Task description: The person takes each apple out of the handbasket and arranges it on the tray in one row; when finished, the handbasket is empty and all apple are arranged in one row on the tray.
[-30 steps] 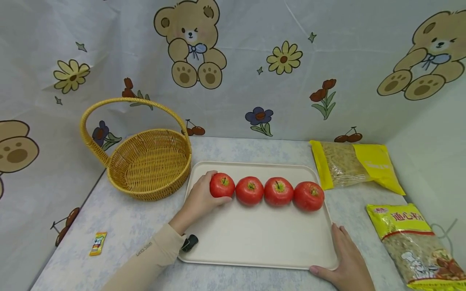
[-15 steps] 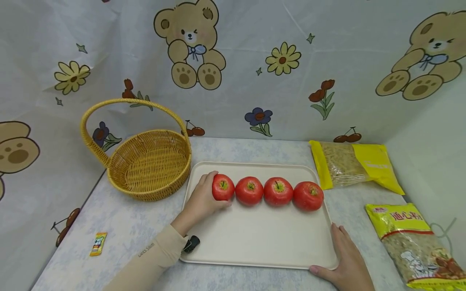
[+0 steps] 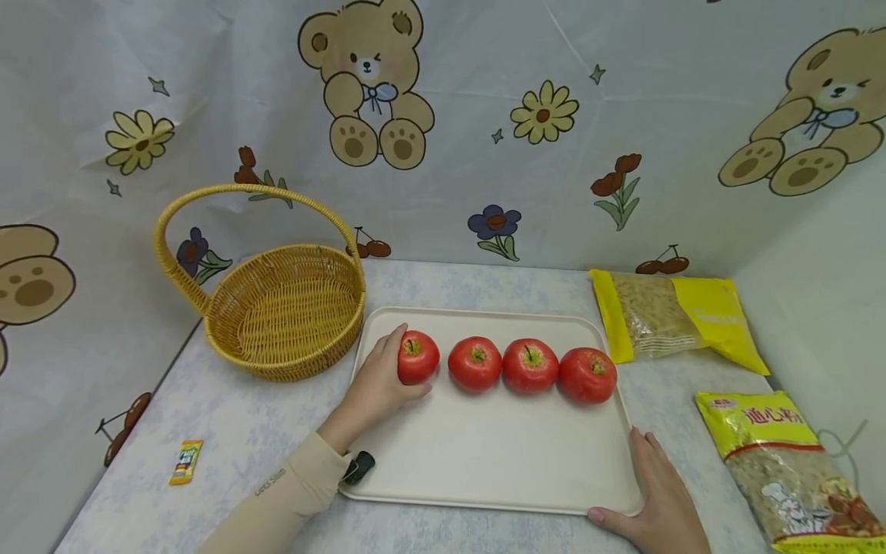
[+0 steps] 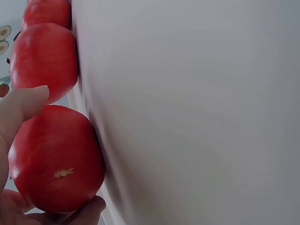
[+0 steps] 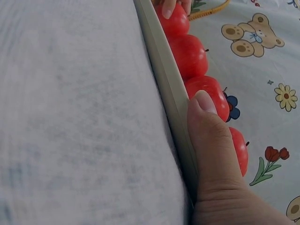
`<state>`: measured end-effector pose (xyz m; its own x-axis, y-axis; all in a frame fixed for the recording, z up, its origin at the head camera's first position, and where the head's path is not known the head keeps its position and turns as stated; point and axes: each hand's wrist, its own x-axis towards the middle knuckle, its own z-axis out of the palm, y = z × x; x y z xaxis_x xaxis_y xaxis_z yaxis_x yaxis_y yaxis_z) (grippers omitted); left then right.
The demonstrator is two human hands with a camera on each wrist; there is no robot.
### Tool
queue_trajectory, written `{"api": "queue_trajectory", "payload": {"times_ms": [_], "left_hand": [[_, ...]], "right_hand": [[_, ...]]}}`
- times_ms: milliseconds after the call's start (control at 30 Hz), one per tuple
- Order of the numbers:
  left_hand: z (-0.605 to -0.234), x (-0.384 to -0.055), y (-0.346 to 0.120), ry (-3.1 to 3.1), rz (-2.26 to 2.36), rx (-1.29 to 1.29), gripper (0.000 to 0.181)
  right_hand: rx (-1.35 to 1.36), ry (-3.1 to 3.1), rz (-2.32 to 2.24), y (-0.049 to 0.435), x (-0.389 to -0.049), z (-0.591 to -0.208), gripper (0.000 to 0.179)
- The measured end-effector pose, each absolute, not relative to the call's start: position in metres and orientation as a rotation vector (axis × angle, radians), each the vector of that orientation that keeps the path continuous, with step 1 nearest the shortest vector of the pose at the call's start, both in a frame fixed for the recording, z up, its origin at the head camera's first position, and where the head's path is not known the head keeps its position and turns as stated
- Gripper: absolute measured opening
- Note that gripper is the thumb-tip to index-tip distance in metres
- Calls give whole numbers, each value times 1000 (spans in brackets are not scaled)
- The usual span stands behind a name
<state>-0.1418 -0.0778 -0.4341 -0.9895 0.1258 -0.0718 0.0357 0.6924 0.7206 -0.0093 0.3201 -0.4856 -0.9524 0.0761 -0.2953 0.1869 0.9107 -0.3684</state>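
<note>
My left hand (image 3: pixel 378 388) grips the leftmost red apple (image 3: pixel 421 358), with the thumb on its near side and the fingers round its left and far side. In the left wrist view this apple (image 4: pixel 58 161) lies between thumb and fingertips, close to the tray surface; whether it touches cannot be told. Three more red apples stand in a row to its right, the nearest apple (image 3: pixel 474 364) a small gap away. All are over a cream rectangular tray (image 3: pixel 498 462). My right hand (image 3: pixel 661 492) holds the tray's near right corner, its thumb (image 5: pixel 213 140) along the rim.
A wicker basket (image 3: pixel 304 362) with a tall handle stands left of the tray, behind my left arm. Two yellow pasta bags, a far bag (image 3: pixel 651 312) and a near bag (image 3: pixel 782 462), lie at the right. A small yellow packet (image 3: pixel 185 462) lies front left.
The held apple first shifted slightly right against its neighbour, then back left, leaving a gap. It is tilted left a little. My right hand and the tray have stayed in place.
</note>
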Motion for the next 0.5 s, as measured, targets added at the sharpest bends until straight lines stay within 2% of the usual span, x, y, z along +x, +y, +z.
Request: {"api": "queue_trajectory", "payload": {"times_ms": [500], "left_hand": [[-426, -141, -83, 2768, 1160, 117, 111]], "right_hand": [[184, 2801, -623, 322, -6, -485, 146]]}}
